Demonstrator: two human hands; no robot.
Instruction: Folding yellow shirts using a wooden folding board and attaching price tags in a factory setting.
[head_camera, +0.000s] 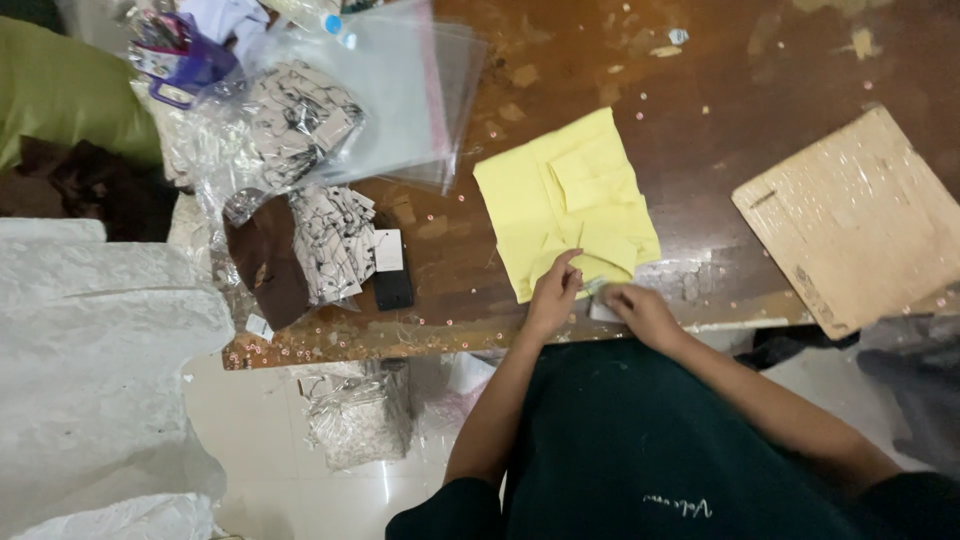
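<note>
Worn brown wooden desk (560, 50): folded pale-yellow cloth garment (565, 200); left hand (553, 295) pinching its near edge, right hand (640, 310) pressing small white tag (600, 310). Step: tagging, apparently; calls for steadying.

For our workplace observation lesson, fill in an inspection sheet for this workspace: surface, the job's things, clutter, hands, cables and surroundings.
Surface: worn brown wooden table, scuffed, dotted with small specks.
Job's things: folded yellow garment lying flat near the table's front edge.
Clutter: clear plastic bags, bundles of printed tags, brown cardboard sheet, purple holder.
Hands: left hand on the garment's lower edge; right hand beside it pinching a small pale item, too small to identify.
Cables: nothing seen.
Surroundings: white fabric pile, green cloth, glossy pale floor.
</note>
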